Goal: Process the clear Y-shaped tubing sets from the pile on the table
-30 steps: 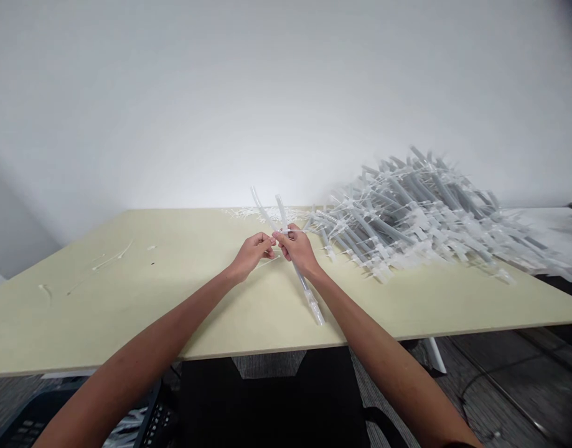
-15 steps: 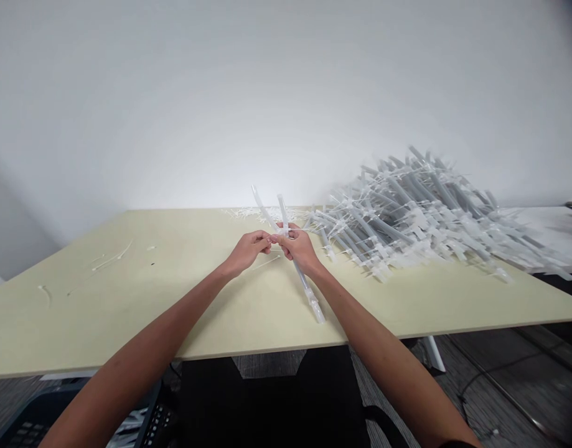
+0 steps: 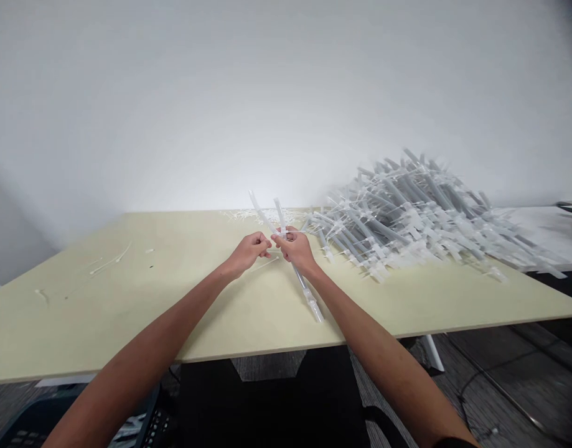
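Observation:
My right hand (image 3: pixel 295 251) is closed around a clear plastic tube assembly (image 3: pixel 312 304), gripping it near the joint where two clear tubes (image 3: pixel 262 211) spread upward. Its lower end, with a milky sleeve, slants down toward the table's front edge. My left hand (image 3: pixel 248 254) is just to the left, thumb and fingers pinched together close to the joint. What lies in that pinch is too small to make out. A thin white cable tie (image 3: pixel 266 264) shows just below the left fingers; whether it lies on the table or touches the hand I cannot tell.
A large heap of similar tube assemblies (image 3: pixel 388 211) covers the right of the table (image 3: pixel 220 336). Small white ties (image 3: pixel 257 216) are scattered at the back, and loose ties (image 3: pixel 111 261) lie at the left. Below the left edge stands a dark basket (image 3: pixel 150 417) with pale pieces inside.
My left hand has drawn slightly away from the right, opening a small gap between their fingertips. The right hand still grips the tube assembly. The whole view has shifted a little.

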Available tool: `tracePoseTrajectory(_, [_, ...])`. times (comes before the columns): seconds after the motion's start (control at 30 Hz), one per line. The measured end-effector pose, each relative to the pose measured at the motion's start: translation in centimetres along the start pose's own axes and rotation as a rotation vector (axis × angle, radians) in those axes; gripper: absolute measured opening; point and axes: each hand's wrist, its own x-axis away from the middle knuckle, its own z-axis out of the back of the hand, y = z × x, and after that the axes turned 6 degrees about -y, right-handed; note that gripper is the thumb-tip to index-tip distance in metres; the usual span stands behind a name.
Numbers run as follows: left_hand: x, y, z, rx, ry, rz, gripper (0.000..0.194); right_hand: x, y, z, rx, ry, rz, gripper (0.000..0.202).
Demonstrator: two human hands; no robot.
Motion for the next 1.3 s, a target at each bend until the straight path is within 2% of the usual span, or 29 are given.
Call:
tracePoseTrajectory(0.2, [0.3,0.1,0.3,0.072,-0.052,0.018,0.018,-0.2,0.3,0.1,0.045,0.002,0.013,0.039])
tracePoseTrajectory(0.33, [0.4,0.2,0.3,0.089,-0.048,0.004,0.018,-0.3,0.4,0.3,0.094,0.053,0.012,0.034])
tracePoseTrajectory(0.5, [0.4,0.1,0.2,0.078,-0.035,-0.005,0.018,-0.3,0.2,0.4,0.106,0.104,0.022,0.037])
tracePoseTrajectory(0.7, [0.5,0.2,0.1,0.071,-0.022,0.018,0.026,0.2,-0.6,0.1,0.016,0.010,0.078,0.046])
tracePoseTrajectory(0.9, [0.2,0.4,-0.8,0.105,0.002,-0.103,0.033,0.5,-0.7,-0.7,-0.040,-0.071,0.079,0.045])
tracePoseTrajectory(1.03, [0.2,0.4,-1.3,0.090,0.051,-0.159,0.030,0.5,-0.7,-0.8,-0.094,-0.087,0.053,0.044])
tracePoseTrajectory(1.2, [0.2,0.5,-1.8,0.134,0.048,-0.205,0.026,0.7,-1.4,-0.8,-0.286,-0.141,-0.002,0.043])
tracePoseTrajectory(1.3, [0.1,0.3,-1.7,0.156,0.042,-0.185,0.030,0.8,-1.7,-0.7,-0.327,-0.151,-0.044,0.043])
